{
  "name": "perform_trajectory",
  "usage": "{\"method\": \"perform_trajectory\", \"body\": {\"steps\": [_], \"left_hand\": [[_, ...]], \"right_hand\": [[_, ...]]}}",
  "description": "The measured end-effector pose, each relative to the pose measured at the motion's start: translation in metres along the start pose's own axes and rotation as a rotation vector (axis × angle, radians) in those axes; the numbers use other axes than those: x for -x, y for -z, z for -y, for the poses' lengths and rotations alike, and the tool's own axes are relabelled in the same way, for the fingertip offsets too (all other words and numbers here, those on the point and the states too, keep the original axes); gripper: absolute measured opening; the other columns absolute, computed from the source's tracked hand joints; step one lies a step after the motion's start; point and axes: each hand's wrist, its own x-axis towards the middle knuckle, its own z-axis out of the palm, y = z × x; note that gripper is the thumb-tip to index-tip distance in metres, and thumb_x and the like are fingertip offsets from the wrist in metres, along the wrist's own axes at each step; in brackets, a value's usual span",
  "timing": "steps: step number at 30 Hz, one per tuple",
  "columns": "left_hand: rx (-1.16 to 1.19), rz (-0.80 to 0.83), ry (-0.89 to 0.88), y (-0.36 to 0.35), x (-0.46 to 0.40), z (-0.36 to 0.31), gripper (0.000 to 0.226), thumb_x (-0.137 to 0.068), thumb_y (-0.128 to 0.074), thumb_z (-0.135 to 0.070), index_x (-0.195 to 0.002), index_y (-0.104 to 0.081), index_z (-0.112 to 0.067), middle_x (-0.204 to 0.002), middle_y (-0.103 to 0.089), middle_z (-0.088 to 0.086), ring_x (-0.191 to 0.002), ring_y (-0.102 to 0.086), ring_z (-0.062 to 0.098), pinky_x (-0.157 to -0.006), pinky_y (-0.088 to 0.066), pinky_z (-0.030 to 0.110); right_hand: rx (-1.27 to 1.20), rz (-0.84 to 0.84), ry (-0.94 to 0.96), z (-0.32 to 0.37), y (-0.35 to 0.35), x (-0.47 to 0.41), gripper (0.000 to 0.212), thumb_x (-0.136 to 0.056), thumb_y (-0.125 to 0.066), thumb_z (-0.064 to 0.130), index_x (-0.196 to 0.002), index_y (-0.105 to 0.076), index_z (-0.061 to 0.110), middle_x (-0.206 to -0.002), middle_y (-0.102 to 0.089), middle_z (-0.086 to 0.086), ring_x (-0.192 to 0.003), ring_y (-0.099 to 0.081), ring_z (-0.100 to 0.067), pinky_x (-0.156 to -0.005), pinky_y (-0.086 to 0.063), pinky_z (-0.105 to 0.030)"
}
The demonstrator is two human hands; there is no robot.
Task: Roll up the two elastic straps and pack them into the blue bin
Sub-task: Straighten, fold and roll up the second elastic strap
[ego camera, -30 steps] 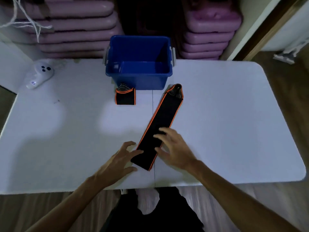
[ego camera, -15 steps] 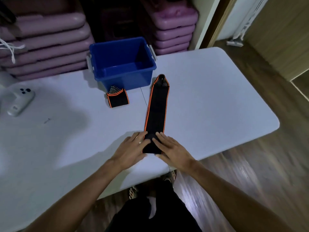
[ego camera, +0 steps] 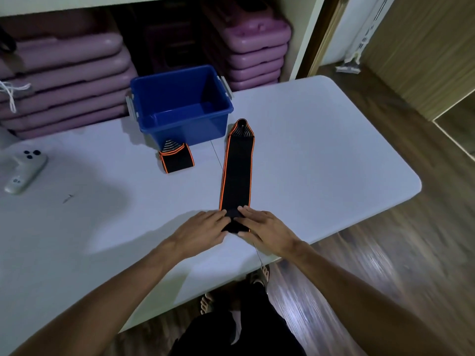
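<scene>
A long black elastic strap with orange edges lies flat on the white table, its far end beside the blue bin. My left hand and my right hand press on the strap's near end, fingers on either side of a small folded-over part. A second strap, rolled up, stands on the table just in front of the bin. The bin looks empty.
A white handheld device lies at the table's left. Stacks of purple plastic platforms fill the shelf behind the bin. The table's right and near edges drop to a wooden floor.
The camera swung, so the table looks turned. Both hands slid onto the strap's near end and closed in together, and that end is now folded over under the fingers.
</scene>
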Motion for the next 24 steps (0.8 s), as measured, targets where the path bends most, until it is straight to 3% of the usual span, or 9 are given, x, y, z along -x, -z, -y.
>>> {"method": "perform_trajectory", "body": {"steps": [2,4,7,9,12,16,18,21,24], "left_hand": [[-0.112,0.002,0.017,-0.004,-0.003,-0.004,0.036,-0.084,-0.049,-0.028,-0.115,-0.057,-0.011,-0.119,-0.065,0.013,-0.107,-0.063,0.026,-0.083,-0.054,0.036],[-0.149,0.029,0.046,-0.009,-0.006,-0.010,0.052,-0.071,-0.066,-0.015,-0.120,-0.049,-0.008,-0.121,-0.060,0.017,-0.108,-0.060,0.030,-0.082,-0.054,0.039],[-0.162,0.009,0.133,-0.012,-0.013,-0.017,0.076,-0.057,-0.080,-0.006,-0.123,-0.042,-0.008,-0.111,-0.060,0.013,-0.096,-0.060,0.028,-0.075,-0.054,0.037],[-0.147,-0.044,0.154,-0.009,-0.018,-0.019,0.078,-0.053,-0.080,0.000,-0.120,-0.042,-0.008,-0.099,-0.062,0.009,-0.086,-0.062,0.026,-0.071,-0.055,0.035],[-0.139,-0.080,0.124,-0.008,-0.017,-0.016,0.067,-0.050,-0.080,0.004,-0.106,-0.045,-0.008,-0.089,-0.067,0.009,-0.081,-0.066,0.025,-0.071,-0.057,0.036],[-0.163,-0.071,0.109,-0.011,-0.014,-0.016,0.059,-0.041,-0.084,0.004,-0.092,-0.057,-0.007,-0.095,-0.072,0.014,-0.088,-0.070,0.026,-0.073,-0.058,0.034],[-0.170,-0.079,0.103,-0.012,-0.015,-0.017,0.056,-0.041,-0.085,0.003,-0.092,-0.063,-0.007,-0.100,-0.072,0.014,-0.091,-0.070,0.026,-0.075,-0.058,0.033],[-0.206,-0.104,0.107,-0.015,-0.014,-0.019,0.055,-0.049,-0.082,0.000,-0.102,-0.066,-0.005,-0.106,-0.070,0.015,-0.098,-0.068,0.027,-0.082,-0.057,0.036],[-0.251,-0.084,0.144,-0.022,-0.014,-0.026,0.055,-0.058,-0.076,-0.001,-0.111,-0.064,0.000,-0.114,-0.067,0.019,-0.105,-0.064,0.031,-0.085,-0.055,0.040]], "right_hand": [[-0.015,0.001,-0.004,0.000,0.000,0.001,0.051,-0.103,-0.031,0.046,-0.135,-0.055,0.016,-0.149,-0.045,-0.010,-0.139,-0.041,-0.019,-0.104,-0.045,-0.039],[-0.022,0.004,-0.023,0.002,0.001,0.002,0.055,-0.103,-0.025,0.049,-0.138,-0.052,0.016,-0.151,-0.043,-0.010,-0.140,-0.039,-0.019,-0.106,-0.042,-0.037],[0.015,-0.003,-0.025,0.007,0.002,0.001,0.051,-0.102,-0.034,0.044,-0.140,-0.049,0.013,-0.148,-0.046,-0.012,-0.138,-0.043,-0.023,-0.104,-0.044,-0.037],[0.031,0.002,-0.016,0.009,0.001,0.001,0.050,-0.102,-0.037,0.040,-0.142,-0.046,0.012,-0.147,-0.048,-0.013,-0.136,-0.045,-0.024,-0.106,-0.043,-0.037],[0.002,-0.003,-0.031,0.007,0.001,0.003,0.055,-0.104,-0.025,0.044,-0.142,-0.047,0.010,-0.148,-0.046,-0.014,-0.138,-0.042,-0.025,-0.112,-0.038,-0.036],[0.028,0.004,-0.055,0.008,-0.002,0.005,0.069,-0.100,-0.031,0.058,-0.144,-0.044,0.006,-0.153,-0.038,-0.013,-0.144,-0.031,-0.022,-0.116,-0.032,-0.039],[0.047,-0.004,-0.072,0.008,-0.003,0.005,0.076,-0.096,-0.039,0.062,-0.147,-0.038,0.006,-0.154,-0.038,-0.012,-0.145,-0.030,-0.021,-0.117,-0.030,-0.038],[-0.004,-0.016,-0.079,0.008,-0.003,0.002,0.071,-0.097,-0.048,0.054,-0.152,-0.026,0.015,-0.150,-0.042,-0.017,-0.142,-0.037,-0.027,-0.114,-0.035,-0.041],[0.022,-0.076,-0.029,0.007,-0.008,0.005,0.052,-0.101,-0.047,0.041,-0.145,-0.040,0.014,-0.143,-0.049,-0.022,-0.132,-0.049,-0.031,-0.109,-0.042,-0.042]]}}
